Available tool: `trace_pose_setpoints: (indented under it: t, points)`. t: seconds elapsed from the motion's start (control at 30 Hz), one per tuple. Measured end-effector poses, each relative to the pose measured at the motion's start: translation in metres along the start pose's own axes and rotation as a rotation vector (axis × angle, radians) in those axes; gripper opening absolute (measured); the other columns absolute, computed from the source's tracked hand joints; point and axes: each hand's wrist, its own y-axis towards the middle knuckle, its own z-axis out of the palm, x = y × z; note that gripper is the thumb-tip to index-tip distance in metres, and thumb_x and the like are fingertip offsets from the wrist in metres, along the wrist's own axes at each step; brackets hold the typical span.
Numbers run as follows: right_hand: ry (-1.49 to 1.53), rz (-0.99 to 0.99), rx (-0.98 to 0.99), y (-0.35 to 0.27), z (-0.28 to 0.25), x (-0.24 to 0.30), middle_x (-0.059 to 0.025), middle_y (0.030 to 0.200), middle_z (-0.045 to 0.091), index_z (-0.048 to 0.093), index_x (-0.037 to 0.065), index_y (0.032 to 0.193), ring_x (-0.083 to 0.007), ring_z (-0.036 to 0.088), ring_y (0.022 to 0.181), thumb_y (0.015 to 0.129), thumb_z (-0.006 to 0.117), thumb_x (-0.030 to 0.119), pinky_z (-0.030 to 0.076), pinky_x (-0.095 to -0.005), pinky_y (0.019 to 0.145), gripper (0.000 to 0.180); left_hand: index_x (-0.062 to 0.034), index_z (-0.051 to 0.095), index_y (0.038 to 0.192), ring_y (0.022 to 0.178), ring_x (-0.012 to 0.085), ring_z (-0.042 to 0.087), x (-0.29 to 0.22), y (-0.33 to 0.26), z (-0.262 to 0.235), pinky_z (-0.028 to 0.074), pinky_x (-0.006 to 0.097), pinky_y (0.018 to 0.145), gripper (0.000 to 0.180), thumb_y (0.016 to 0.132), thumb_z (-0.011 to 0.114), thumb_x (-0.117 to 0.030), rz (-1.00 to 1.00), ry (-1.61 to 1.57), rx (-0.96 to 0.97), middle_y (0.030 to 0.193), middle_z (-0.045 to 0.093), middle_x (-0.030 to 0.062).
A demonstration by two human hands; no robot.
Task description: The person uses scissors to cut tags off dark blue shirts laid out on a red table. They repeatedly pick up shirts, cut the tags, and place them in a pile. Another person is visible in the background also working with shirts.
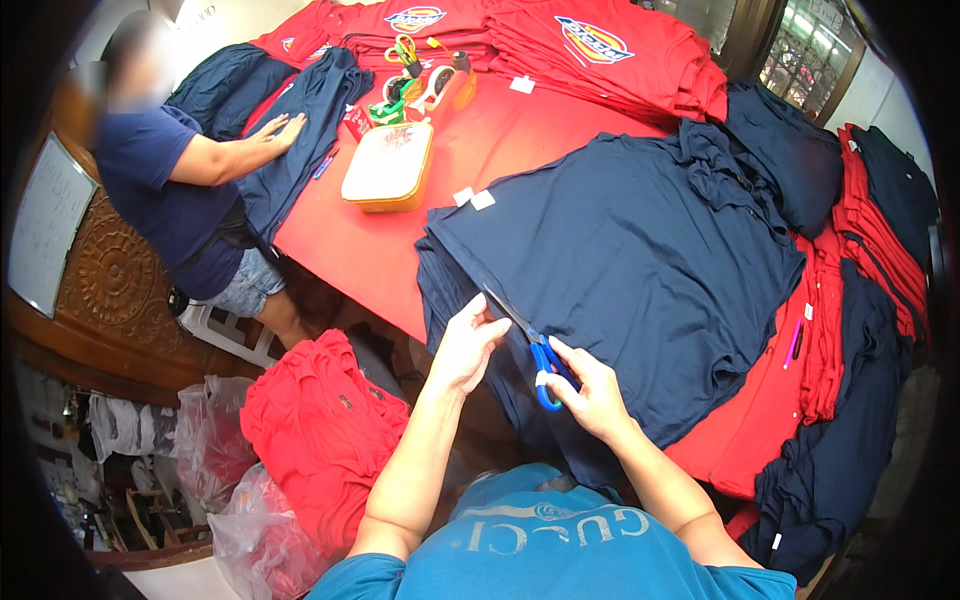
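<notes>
My right hand is closed round the blue handles of a pair of scissors. The blades point up and left over the hem of a navy T-shirt spread across the table. Beside the blade tips is my left hand, its fingers partly bent and apart, with nothing visible in them. White labels show at the shirt's upper left edge. The near edge of the navy cloth hangs over the table side, below my hands.
A red-covered table carries a yellow box, tape dispensers and red shirt stacks. More navy garments lie at right. A co-worker handles navy cloth at left. Red garments and plastic bags sit below left.
</notes>
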Motion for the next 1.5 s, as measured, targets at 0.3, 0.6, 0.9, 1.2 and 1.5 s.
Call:
trace_pose_setpoints:
  t: [0.3,0.6,0.9,1.2,1.5]
  points:
    - [0.155,0.155,-0.014,0.008,0.007,-0.01,-0.0138,0.1,0.067,0.058,0.001,0.13,-0.0183,0.065,0.081,0.089,0.068,0.016,0.052,-0.0292,0.074,0.045,-0.0036,0.053,0.131,0.11,0.0154,0.057,-0.005,0.022,-0.015,0.046,0.031,0.095,0.044,0.089,0.059,0.004,-0.041,-0.061,0.026,0.119,0.061,0.0035]
    - [0.127,0.132,0.011,0.023,-0.007,-0.012,-0.0135,0.101,0.067,0.057,0.002,0.132,-0.02,0.065,0.081,0.09,0.068,0.018,0.052,-0.0302,0.073,0.047,-0.001,0.052,0.131,0.11,0.0152,0.058,-0.014,0.019,0.006,0.045,0.031,0.096,0.042,0.09,0.058,0.003,0.004,0.002,0.002,0.119,0.061,0.0051]
    - [0.059,-0.109,0.01,0.041,-0.025,-0.011,-0.0126,0.093,0.065,0.057,0.002,0.132,-0.0201,0.064,0.079,0.089,0.069,0.019,0.051,-0.0311,0.073,0.048,-0.001,0.048,0.136,0.114,0.0139,0.054,-0.023,0.021,0.029,0.042,0.026,0.097,0.049,0.088,0.058,0.005,0.089,0.128,-0.016,0.127,0.058,0.0054]
    - [0.057,-0.058,0.048,0.04,-0.038,-0.01,-0.0126,0.09,0.066,0.059,0.001,0.129,-0.0185,0.064,0.071,0.089,0.065,0.011,0.052,-0.029,0.069,0.041,0.0004,0.054,0.129,0.11,0.0141,0.057,-0.015,0.037,0.02,0.046,0.029,0.093,0.04,0.089,0.057,0.004,0.149,0.019,-0.108,0.121,0.06,0.0062]
    - [0.108,0.001,0.055,0.047,-0.044,-0.014,-0.0097,0.09,0.064,0.058,0.001,0.13,-0.0151,0.061,0.071,0.089,0.066,0.012,0.05,-0.0261,0.066,0.043,0.0005,0.055,0.126,0.104,0.0122,0.058,-0.027,0.023,0.05,0.046,0.026,0.09,0.037,0.089,0.06,0.003,0.131,0.052,-0.081,0.118,0.061,0.0063]
